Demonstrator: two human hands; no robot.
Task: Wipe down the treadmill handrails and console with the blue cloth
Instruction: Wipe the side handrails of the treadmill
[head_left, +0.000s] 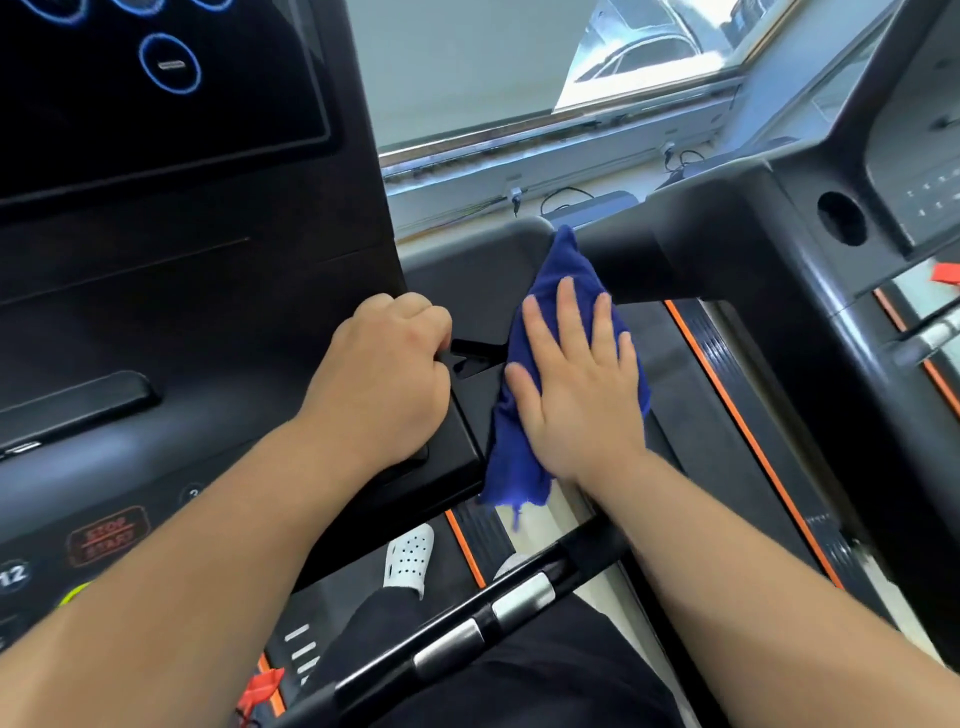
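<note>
Black treadmill console (208, 312), centre frame: flat right hand (576, 395) pins the limp, soft blue cloth (558, 265); left hand (384, 374) grips its edge.

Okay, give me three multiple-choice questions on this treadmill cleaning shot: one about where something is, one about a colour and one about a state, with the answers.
1. Where is the blue cloth?
A. Draped over the touchscreen
B. Under the right hand, on the black panel right of the console
C. On the floor

2. What colour is the stripe beside the running belt?
A. Green
B. White
C. Orange

3. How is the right hand set?
A. Fingers straight and spread, flat on the cloth
B. Clenched in a fist
C. Hanging clear of the cloth

Answers:
1 B, the cloth shows above and below that hand.
2 C, a thin orange line runs along the belt's edge.
3 A, all the fingers lie flat on the blue fabric.
</note>
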